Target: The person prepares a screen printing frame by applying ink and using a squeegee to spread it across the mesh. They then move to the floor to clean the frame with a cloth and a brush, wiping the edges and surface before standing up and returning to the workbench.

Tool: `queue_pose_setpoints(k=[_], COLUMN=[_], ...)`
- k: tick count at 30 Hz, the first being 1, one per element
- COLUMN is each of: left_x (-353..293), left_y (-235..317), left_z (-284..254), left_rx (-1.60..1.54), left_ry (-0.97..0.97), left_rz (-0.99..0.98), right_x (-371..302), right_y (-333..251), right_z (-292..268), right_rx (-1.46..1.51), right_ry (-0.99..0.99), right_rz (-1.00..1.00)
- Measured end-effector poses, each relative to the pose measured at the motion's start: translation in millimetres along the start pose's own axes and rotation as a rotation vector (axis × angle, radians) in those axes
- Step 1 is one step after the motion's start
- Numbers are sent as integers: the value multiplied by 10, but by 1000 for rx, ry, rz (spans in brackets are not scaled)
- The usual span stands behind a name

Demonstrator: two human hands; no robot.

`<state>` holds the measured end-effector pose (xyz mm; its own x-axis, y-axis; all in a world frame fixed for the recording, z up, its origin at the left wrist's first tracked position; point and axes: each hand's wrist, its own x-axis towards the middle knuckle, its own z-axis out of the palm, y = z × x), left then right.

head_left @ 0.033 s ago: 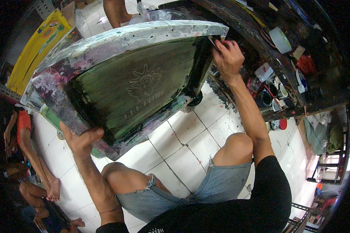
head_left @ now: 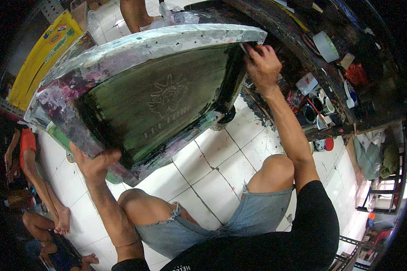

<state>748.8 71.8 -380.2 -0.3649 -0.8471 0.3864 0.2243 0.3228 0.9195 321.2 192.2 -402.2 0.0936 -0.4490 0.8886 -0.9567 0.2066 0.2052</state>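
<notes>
Nearly out of view at nine o'clock, another person (head_left: pixel 25 156) in a red top sits on the white tiled floor (head_left: pixel 215 169), bare feet stretched toward seven o'clock. Above that person, at ten o'clock, a yellow board (head_left: pixel 38 58) leans at the edge of the picture.

Next comes the left hand (head_left: pixel 95 163), at about seven o'clock from the centre, its grip closed on the lower left edge of the printing screen (head_left: pixel 158 101), thumb lying over the paint-crusted frame. That screen fills the upper middle of the view, tilted, its pale wooden frame smeared with pink, black and white paint, its dark green mesh carrying a faint sun-like design with lettering below. It is held up over the floor, above the person's bare knees and denim shorts (head_left: pixel 239 223).

At one o'clock the right hand (head_left: pixel 263 67) grasps the screen's upper right corner, fingers folded tight round the frame edge.

Further right, from twelve to three o'clock, runs a dark, paint-stained desk (head_left: pixel 371 101), just beside that corner of the screen. On it sit a roll of tape (head_left: pixel 325 46) at one o'clock and, at two o'clock, several small paint pots (head_left: pixel 319 110). Cloths (head_left: pixel 375 158) hang from the desk's far end at three o'clock.
</notes>
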Motion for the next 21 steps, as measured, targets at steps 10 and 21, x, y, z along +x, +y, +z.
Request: queue_pose_setpoints(k=[10, 21], left_x=[50, 27], left_y=[-5, 5], left_z=[-15, -2], left_rx=[42, 70], left_ry=[-33, -14], left_rz=[-16, -42], right_x=[-1225, -1259], right_y=[-513, -481], right_z=[99, 201], right_rx=[240, 272], right_ry=[-385, -355], right_rz=[-154, -152])
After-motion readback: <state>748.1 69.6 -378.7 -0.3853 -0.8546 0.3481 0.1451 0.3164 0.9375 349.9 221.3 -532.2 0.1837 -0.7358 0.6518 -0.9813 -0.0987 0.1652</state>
